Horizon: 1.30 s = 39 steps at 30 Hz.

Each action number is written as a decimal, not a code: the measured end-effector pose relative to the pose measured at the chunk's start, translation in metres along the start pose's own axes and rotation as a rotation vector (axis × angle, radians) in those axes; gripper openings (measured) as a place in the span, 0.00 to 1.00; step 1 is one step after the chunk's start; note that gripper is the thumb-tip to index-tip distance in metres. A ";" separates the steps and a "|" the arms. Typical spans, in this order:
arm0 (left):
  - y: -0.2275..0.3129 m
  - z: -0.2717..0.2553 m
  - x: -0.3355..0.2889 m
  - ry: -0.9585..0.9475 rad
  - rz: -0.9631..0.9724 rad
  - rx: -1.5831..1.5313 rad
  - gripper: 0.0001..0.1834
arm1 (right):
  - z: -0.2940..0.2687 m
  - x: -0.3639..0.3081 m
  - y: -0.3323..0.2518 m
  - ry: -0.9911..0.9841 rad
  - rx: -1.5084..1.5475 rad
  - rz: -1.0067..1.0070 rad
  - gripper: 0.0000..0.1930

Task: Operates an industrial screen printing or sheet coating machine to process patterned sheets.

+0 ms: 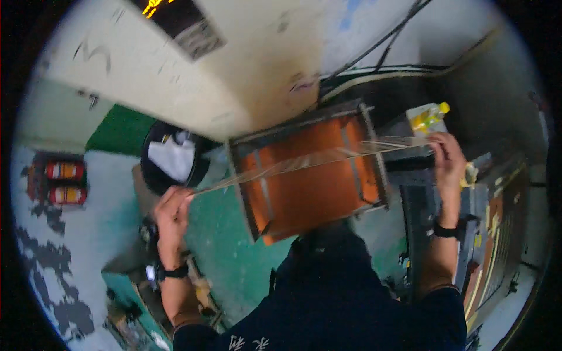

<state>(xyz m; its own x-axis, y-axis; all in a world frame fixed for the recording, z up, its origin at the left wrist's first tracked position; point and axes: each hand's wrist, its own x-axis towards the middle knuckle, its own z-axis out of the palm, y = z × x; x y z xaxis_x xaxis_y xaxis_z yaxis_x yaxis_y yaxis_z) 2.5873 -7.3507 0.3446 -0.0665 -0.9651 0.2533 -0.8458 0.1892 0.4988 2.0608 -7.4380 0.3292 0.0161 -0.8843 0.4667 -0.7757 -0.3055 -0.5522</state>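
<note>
A long, see-through strip that looks like packing tape point(310, 162) is stretched between my two hands. My left hand point(172, 216) pinches its left end between thumb and fingers. Higher up on the right, my right hand point(448, 157) grips the other end with closed fingers. Below the strip stands an orange-lined, open box in a grey metal frame point(304, 196), tilted slightly in view. The strip passes across above it; whether it touches the frame I cannot tell. Close to my right wrist lies a yellowish roll point(469, 174), partly hidden.
Behind my left hand is a black bin with a white liner point(172, 157). A bottle with a yellow cap point(430, 119) lies beyond the right hand. Two red fire extinguishers point(65, 182) are at far left. A dark cabinet point(418, 216) stands at right, a cream wall point(246, 76) ahead.
</note>
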 end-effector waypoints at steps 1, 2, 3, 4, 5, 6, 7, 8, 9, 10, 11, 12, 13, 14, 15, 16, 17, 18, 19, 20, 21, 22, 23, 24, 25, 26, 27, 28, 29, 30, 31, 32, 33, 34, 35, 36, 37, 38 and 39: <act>0.001 0.003 -0.012 -0.019 0.019 -0.009 0.03 | -0.011 -0.015 -0.002 -0.016 0.028 0.038 0.07; 0.001 0.007 -0.022 -0.041 0.045 -0.024 0.03 | -0.024 -0.028 -0.005 -0.029 0.049 0.082 0.07; -0.003 0.013 -0.036 -0.060 0.046 -0.078 0.03 | -0.033 -0.040 -0.010 -0.057 -0.025 0.116 0.07; -0.007 0.020 -0.049 -0.073 0.051 -0.137 0.03 | -0.040 -0.051 -0.013 -0.081 -0.104 0.145 0.07; -0.008 0.023 -0.066 -0.069 0.036 -0.125 0.03 | -0.040 -0.060 -0.015 -0.089 -0.128 0.174 0.07; -0.009 0.029 -0.076 -0.113 0.004 -0.141 0.03 | -0.042 -0.072 -0.013 -0.088 -0.125 0.174 0.07; -0.010 0.033 -0.087 -0.155 -0.028 -0.156 0.03 | -0.042 -0.083 -0.010 -0.120 -0.107 0.211 0.07; -0.011 0.037 -0.097 -0.152 -0.026 -0.152 0.03 | -0.042 -0.091 -0.009 -0.150 -0.090 0.249 0.07; -0.011 0.040 -0.109 -0.133 -0.019 -0.161 0.03 | -0.041 -0.100 -0.012 -0.139 -0.130 0.198 0.06; -0.012 0.042 -0.119 -0.114 -0.011 -0.171 0.04 | -0.040 -0.106 -0.016 -0.137 -0.129 0.201 0.06; -0.013 0.042 -0.127 -0.116 -0.007 -0.169 0.04 | -0.039 -0.109 -0.020 -0.136 -0.120 0.175 0.06; -0.013 0.043 -0.134 -0.109 -0.018 -0.162 0.04 | -0.037 -0.112 -0.024 -0.135 -0.112 0.149 0.06; -0.013 0.043 -0.139 -0.102 -0.029 -0.154 0.04 | -0.038 -0.114 -0.030 -0.175 -0.128 0.151 0.06; -0.014 0.042 -0.144 -0.103 -0.026 -0.151 0.04 | -0.035 -0.118 -0.032 -0.172 -0.126 0.152 0.06; -0.014 0.041 -0.146 -0.095 -0.060 -0.123 0.04 | -0.033 -0.121 -0.032 -0.174 -0.083 0.151 0.06; -0.013 0.040 -0.148 -0.086 -0.095 -0.094 0.04 | -0.030 -0.125 -0.032 -0.175 -0.038 0.149 0.06; -0.011 0.039 -0.150 -0.084 -0.092 -0.092 0.04 | -0.028 -0.128 -0.031 -0.176 -0.029 0.162 0.05; -0.009 0.038 -0.151 -0.085 -0.107 -0.096 0.04 | -0.028 -0.129 -0.031 -0.172 -0.024 0.161 0.05; -0.007 0.037 -0.152 -0.086 -0.123 -0.099 0.04 | -0.027 -0.129 -0.030 -0.161 -0.024 0.147 0.05; -0.006 0.037 -0.152 -0.085 -0.119 -0.094 0.04 | -0.027 -0.129 -0.029 -0.150 -0.023 0.134 0.05; -0.006 0.038 -0.154 -0.065 -0.121 -0.083 0.04 | -0.027 -0.128 -0.031 -0.145 -0.019 0.137 0.05; -0.005 0.038 -0.155 -0.045 -0.122 -0.073 0.04 | -0.030 -0.125 -0.034 -0.158 -0.011 0.128 0.06; -0.004 0.037 -0.156 -0.046 -0.118 -0.068 0.04 | -0.031 -0.125 -0.035 -0.171 -0.003 0.120 0.06; -0.001 0.037 -0.156 -0.026 -0.094 -0.062 0.04 | -0.033 -0.125 -0.031 -0.167 0.001 0.121 0.06; 0.001 0.037 -0.155 -0.007 -0.070 -0.056 0.04 | -0.034 -0.127 -0.027 -0.147 0.001 0.115 0.06; 0.004 0.037 -0.155 -0.007 -0.067 -0.052 0.04 | -0.036 -0.128 -0.024 -0.129 0.002 0.109 0.06; 0.008 0.037 -0.157 -0.027 -0.086 -0.047 0.04 | -0.037 -0.129 -0.023 -0.126 0.006 0.111 0.06; 0.012 0.038 -0.158 -0.047 -0.105 -0.043 0.04 | -0.040 -0.129 -0.023 -0.122 0.012 0.098 0.06; 0.016 0.038 -0.159 -0.047 -0.104 -0.039 0.04 | -0.041 -0.129 -0.022 -0.119 0.019 0.084 0.06; 0.019 0.037 -0.159 -0.039 -0.114 -0.036 0.04 | -0.041 -0.131 -0.022 -0.116 0.020 0.087 0.06; 0.021 0.037 -0.160 -0.031 -0.123 -0.033 0.04 | -0.041 -0.132 -0.021 -0.133 0.034 0.103 0.06; 0.022 0.039 -0.161 -0.031 -0.120 -0.032 0.04 | -0.042 -0.133 -0.020 -0.150 0.046 0.118 0.06; 0.019 0.040 -0.162 -0.020 -0.125 -0.019 0.04 | -0.041 -0.135 -0.019 -0.147 0.046 0.120 0.06; 0.018 0.040 -0.163 -0.008 -0.128 -0.009 0.04 | -0.041 -0.137 -0.017 -0.139 0.037 0.097 0.06; 0.019 0.040 -0.163 -0.008 -0.122 -0.011 0.04 | -0.040 -0.139 -0.014 -0.131 0.025 0.075 0.06; 0.019 0.041 -0.162 -0.002 -0.102 -0.010 0.04 | -0.038 -0.140 -0.013 -0.123 0.013 0.081 0.06; 0.022 0.047 -0.160 0.003 -0.079 -0.020 0.04 | -0.038 -0.141 -0.010 -0.114 0.022 0.044 0.06; 0.019 0.045 -0.165 -0.020 -0.084 0.010 0.04 | -0.036 -0.141 -0.008 -0.106 0.028 0.009 0.06; 0.015 0.045 -0.171 -0.010 -0.100 -0.004 0.04 | -0.031 -0.141 -0.004 -0.107 0.059 -0.003 0.06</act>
<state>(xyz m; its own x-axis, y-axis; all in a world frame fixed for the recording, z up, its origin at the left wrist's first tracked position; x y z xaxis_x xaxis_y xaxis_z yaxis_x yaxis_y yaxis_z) 2.5625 -7.1906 0.2712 0.0129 -0.9809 0.1943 -0.8466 0.0927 0.5241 2.0424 -7.3012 0.2866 0.0880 -0.9150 0.3937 -0.7370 -0.3256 -0.5923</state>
